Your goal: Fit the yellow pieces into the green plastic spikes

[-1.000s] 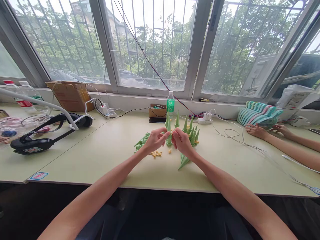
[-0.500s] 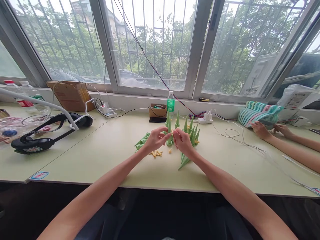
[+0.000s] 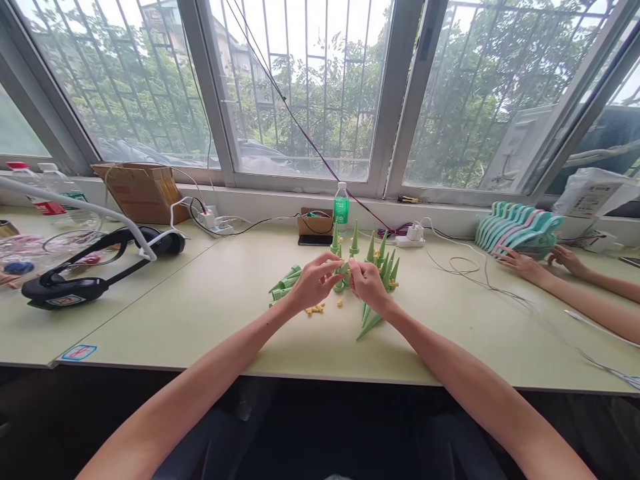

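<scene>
Our right hand point(image 3: 370, 281): closed, pinching a tapered green plastic cone point(image 3: 345, 269) between our hands | left hand point(image 3: 314, 280): half-curled beside it, grip unclear | risk: loose pinch could drop it against upright pale-green plastic cones point(image 3: 355, 239) beyond

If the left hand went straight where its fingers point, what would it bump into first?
Probably the green cone at the fingertips of the left hand, then the right hand just beyond. Depth is hard to judge here, though.
</scene>
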Available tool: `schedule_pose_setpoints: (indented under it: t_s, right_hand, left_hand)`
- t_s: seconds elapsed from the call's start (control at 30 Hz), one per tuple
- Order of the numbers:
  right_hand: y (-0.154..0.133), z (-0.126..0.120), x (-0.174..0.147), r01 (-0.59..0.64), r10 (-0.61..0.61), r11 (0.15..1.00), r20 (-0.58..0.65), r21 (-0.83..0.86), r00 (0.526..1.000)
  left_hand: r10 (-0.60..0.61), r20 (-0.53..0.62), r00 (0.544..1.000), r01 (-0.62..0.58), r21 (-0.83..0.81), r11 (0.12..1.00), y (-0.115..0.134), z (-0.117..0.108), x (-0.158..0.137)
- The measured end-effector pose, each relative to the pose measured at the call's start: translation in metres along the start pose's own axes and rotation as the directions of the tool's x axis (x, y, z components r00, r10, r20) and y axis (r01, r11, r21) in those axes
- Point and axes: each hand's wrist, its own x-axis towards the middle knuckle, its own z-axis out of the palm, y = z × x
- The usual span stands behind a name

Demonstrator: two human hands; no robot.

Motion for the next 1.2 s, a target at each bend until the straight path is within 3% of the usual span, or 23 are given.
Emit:
schedule_pose_setpoints:
  t_s: [0.13, 0.5, 0.8, 0.97, 1.2]
  right_hand:
    - [0.001, 0.000, 0.000, -0.006, 0.006, 0.999, -0.009, 0.033, 1.000]
    - [0.003, -0.002, -0.001, 0.041, -0.042, 0.998, -0.014, -0.043, 0.999]
    - [0.004, -0.002, -0.001, 0.059, -0.057, 0.996, 0.030, -0.064, 0.998]
    - [0.004, -0.003, -0.001, 0.077, -0.075, 0.995, 0.051, -0.055, 0.996]
    - [-0.001, -0.003, -0.004, 0.113, -0.108, 0.991, 0.069, -0.078, 0.992]
  left_hand:
    - [-0.002, 0.019, 1.000, 0.002, -0.023, 1.000, 0.000, -0.001, 0.000]
    - [-0.207, 0.056, 0.977, 0.214, -0.181, 0.960, 0.004, 0.000, 0.002]
    - [-0.338, 0.136, 0.931, 0.364, -0.363, 0.857, 0.004, 0.000, 0.002]
    - [-0.425, 0.241, 0.872, 0.489, -0.444, 0.751, 0.011, -0.007, 0.007]
    - [-0.430, 0.383, 0.818, 0.575, -0.511, 0.639, 0.008, -0.011, 0.006]
